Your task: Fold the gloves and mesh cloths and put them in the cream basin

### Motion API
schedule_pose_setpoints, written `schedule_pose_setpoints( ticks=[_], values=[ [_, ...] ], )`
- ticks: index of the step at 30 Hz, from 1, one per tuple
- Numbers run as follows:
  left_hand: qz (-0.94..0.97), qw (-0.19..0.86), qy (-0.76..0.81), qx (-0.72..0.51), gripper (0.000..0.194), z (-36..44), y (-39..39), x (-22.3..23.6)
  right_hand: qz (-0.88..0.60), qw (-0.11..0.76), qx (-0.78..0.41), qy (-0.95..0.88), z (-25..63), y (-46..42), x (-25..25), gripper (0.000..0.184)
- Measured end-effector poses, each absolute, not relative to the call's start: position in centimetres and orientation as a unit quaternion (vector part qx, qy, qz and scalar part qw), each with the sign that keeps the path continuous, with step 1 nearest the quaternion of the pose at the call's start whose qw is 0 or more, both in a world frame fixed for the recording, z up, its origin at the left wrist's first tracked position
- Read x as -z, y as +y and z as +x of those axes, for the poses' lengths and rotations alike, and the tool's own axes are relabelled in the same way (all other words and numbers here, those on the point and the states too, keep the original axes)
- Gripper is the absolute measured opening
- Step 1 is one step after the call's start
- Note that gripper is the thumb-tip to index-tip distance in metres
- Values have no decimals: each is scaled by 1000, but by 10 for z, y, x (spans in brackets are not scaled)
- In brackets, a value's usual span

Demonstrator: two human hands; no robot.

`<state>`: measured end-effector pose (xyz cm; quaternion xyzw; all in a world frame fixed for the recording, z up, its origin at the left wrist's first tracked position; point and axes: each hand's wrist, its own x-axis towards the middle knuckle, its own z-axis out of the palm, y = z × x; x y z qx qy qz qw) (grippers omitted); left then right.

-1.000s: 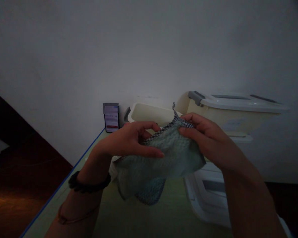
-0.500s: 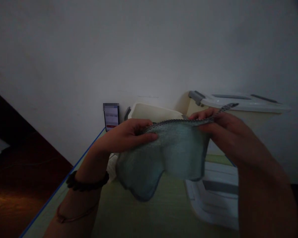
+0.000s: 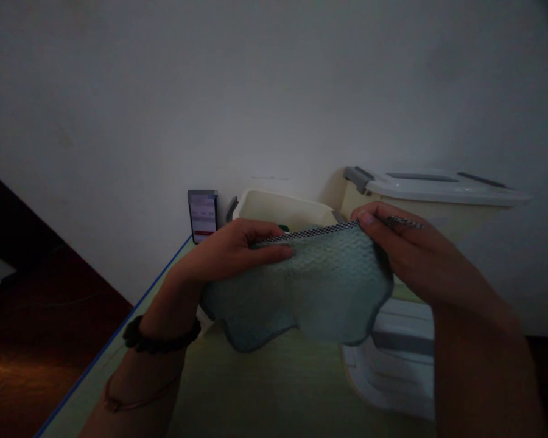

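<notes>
A pale green cleaning cloth (image 3: pixel 301 292) with a black-and-white checked border hangs between my two hands above the table. My left hand (image 3: pixel 242 249) pinches its top edge, thumb in front and fingers behind. At the upper right corner, my right hand (image 3: pixel 388 243) grips the border between thumb and fingers, and the checked hanging loop (image 3: pixel 406 223) sticks out over that hand. Just behind the cloth stands an open cream storage box (image 3: pixel 278 207), its lower part hidden. Something dark green (image 3: pixel 283 229) shows a little at the box, too covered to name.
A phone (image 3: pixel 203 216) leans upright against the wall, left of the open box. To the right is a lidded cream box (image 3: pixel 429 213) with grey latches. A white lid (image 3: pixel 393 371) lies on the green table (image 3: pixel 256 395), which has a blue left edge. Something white is partly hidden behind my left wrist.
My right hand has moved right along the border, drawing the cloth's top edge out nearly straight. The cloth, bunched and slanted before, now hangs spread. My left hand has closed onto the edge.
</notes>
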<state>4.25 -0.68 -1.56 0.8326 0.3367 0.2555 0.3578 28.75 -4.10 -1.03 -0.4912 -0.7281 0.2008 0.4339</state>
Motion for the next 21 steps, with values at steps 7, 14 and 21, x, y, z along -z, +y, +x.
schedule_pose_setpoints(
  ticks=[7, 14, 21],
  values=[
    [820, 374, 352, -253, 21, 38, -7, 15, -497, 435, -237, -712, 288, -43, 11, 33],
    [806, 337, 388, -294, 19, 16, -6, 10, -508, 357, -210, -756, 296, -46, 3, 24],
    [743, 399, 368, -391, 13, 8, 0, 14, -543, 422, -237, -686, 305, -46, 5, 28]
  ],
)
